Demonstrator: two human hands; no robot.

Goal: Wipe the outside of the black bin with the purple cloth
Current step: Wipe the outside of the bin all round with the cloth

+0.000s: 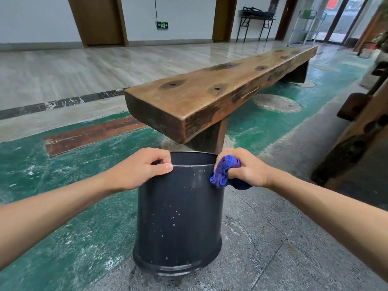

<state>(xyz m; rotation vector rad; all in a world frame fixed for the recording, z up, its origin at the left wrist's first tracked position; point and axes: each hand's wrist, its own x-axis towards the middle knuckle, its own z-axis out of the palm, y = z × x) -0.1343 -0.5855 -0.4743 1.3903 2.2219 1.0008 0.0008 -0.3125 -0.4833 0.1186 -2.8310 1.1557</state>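
Presumably to keep it from rocking under the wipe, you braced the black bin (178,215) with your left hand (136,169): its fingers were curled over the rim at about 10 o'clock, thumb lying along the near lip. The bin stood upright on the grey stone floor (273,248), close to the end of the wooden bench (210,95) at 12 o'clock. Your right hand (245,169) was closed tight round the bunched purple cloth (223,171), which was pressed against the outer wall just under the rim at 3 o'clock. White specks showed lower on the near wall, so I judged most of the outside not yet wiped. Green painted floor (63,185) lay at 9 o'clock.
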